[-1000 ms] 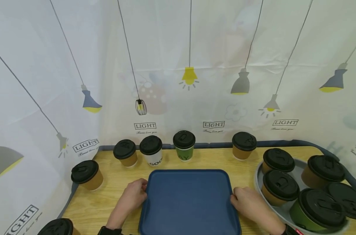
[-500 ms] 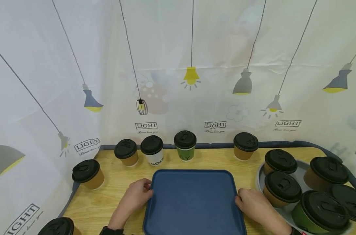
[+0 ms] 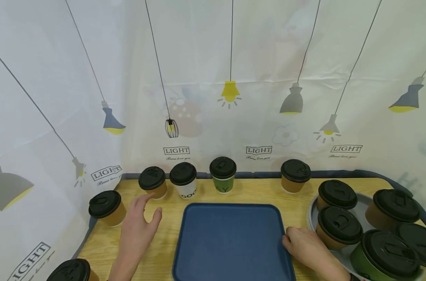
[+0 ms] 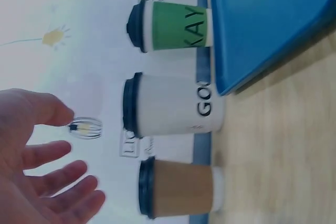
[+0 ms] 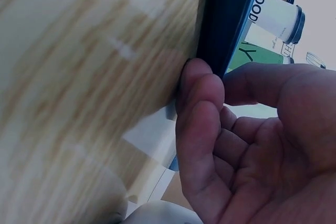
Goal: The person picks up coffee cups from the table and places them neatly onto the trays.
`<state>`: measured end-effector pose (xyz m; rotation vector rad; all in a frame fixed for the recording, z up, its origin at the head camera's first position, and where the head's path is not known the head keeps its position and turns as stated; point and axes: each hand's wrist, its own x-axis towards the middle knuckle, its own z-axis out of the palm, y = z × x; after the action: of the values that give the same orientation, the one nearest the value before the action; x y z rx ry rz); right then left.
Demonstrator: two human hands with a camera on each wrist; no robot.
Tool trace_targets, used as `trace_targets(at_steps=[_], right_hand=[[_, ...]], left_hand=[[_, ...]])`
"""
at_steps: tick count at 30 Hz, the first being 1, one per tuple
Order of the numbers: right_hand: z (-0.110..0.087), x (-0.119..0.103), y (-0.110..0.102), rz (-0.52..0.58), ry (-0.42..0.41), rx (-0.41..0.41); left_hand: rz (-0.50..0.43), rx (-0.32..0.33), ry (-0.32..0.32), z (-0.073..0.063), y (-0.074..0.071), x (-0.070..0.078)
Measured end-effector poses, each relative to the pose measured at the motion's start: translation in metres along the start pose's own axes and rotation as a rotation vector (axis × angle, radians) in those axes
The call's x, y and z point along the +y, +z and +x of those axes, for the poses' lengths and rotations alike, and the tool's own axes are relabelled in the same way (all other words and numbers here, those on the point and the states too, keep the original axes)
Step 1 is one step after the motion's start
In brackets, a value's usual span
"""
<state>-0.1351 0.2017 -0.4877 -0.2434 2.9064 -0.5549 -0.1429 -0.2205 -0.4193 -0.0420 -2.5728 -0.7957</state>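
A dark blue rectangular tray (image 3: 230,238) lies on the wooden table with nothing on it. My right hand (image 3: 302,244) grips its right edge; in the right wrist view the fingers curl under the rim (image 5: 231,19), with the thumb against the other side. My left hand (image 3: 137,226) is off the tray, fingers spread, thumb apart, holding nothing. It hovers nearest to a lidded brown paper coffee cup (image 3: 158,192) and another brown cup (image 3: 113,214) to its left. In the left wrist view the open left hand (image 4: 47,166) stands apart from the white cup (image 4: 173,104).
Behind the tray stand a green cup (image 3: 223,184) and a brown cup (image 3: 293,186). A round grey tray (image 3: 311,220) at the right holds several black-lidded cups, close to my right forearm. One more cup (image 3: 70,271) sits at the lower left. A printed cloth (image 3: 205,58) hangs behind.
My left hand has let go of the blue tray's left edge and moved left and forward, its fingers spreading. The right hand keeps its hold; the tray has shifted slightly right in view.
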Motion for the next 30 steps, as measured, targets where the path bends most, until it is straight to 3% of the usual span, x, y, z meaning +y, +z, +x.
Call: trace_targets(at_steps=[5, 13, 20, 30], right_hand=[[0.006, 0.012, 0.012, -0.016, -0.009, 0.009], [0.015, 0.03, 0.029, -0.023, -0.004, 0.012], [0.019, 0.039, 0.038, -0.003, 0.01, 0.009], [0.01, 0.017, 0.018, -0.003, 0.016, -0.019]], left_hand=[[-0.041, 0.196, 0.079, -0.003, -0.017, -0.004], [-0.123, 0.45, 0.121, -0.009, -0.04, -0.016], [-0.141, 0.613, 0.038, -0.015, -0.057, -0.023], [-0.217, 0.967, -0.108, -0.021, -0.089, -0.023]])
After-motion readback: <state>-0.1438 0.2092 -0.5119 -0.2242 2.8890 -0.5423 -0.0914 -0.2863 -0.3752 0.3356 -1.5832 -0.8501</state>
